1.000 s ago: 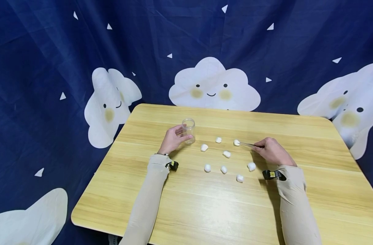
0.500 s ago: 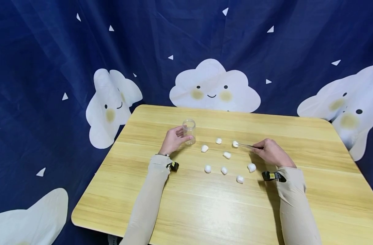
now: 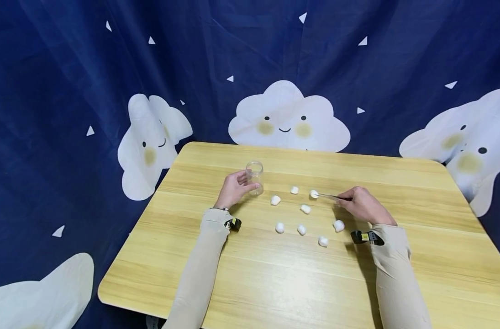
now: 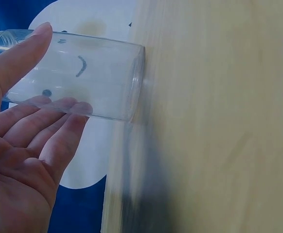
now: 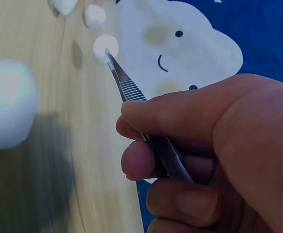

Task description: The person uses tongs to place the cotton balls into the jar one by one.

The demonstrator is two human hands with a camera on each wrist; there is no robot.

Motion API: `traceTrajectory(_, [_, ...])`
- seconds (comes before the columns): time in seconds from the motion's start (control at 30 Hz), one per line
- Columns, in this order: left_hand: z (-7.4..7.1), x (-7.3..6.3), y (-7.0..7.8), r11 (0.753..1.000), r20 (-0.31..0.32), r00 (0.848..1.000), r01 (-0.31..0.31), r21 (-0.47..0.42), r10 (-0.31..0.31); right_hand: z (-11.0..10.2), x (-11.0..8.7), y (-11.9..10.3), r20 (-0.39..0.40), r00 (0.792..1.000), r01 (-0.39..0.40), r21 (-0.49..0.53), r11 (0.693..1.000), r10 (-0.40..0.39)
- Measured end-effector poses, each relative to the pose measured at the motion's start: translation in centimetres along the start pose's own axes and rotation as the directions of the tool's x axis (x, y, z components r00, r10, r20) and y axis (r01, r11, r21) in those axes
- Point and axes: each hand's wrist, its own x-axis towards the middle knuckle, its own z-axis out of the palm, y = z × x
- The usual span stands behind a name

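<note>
From the head view, we see the left hand (image 3: 233, 189) gripping a clear jar (image 3: 258, 179), while the right hand (image 3: 365, 205), past three o'clock from it, pinches tweezers (image 3: 328, 196) tipped with one white ball (image 3: 313, 194); seven loose balls (image 3: 305, 209) lie untouched toward four o'clock. From the left wrist, we find nothing inside the jar, whose mouth is cropped at nine o'clock. From the right wrist, we judge the tweezered ball lifted, but cannot tell how firmly; the nearest ball (image 5: 8, 104) is cropped at nine o'clock.
</note>
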Motion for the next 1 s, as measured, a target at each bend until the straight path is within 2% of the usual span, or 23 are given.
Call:
traceTrajectory(0.43, [0.2, -0.2, 0.2, 1.000, -0.013, 1.000, 0.008, -0.003, -0.008, -0.7, 0.0, -1.2, -0.006, 0.999, 0.035, 0.047, 0.998, -0.035])
traceTrajectory(1.0, [0.1, -0.1, -0.2, 1.000, 0.000, 1.000, 0.003, -0.017, -0.003, -2.9, 1.4, -4.1, -0.024, 0.995, 0.093, 0.004, 0.996, -0.093])
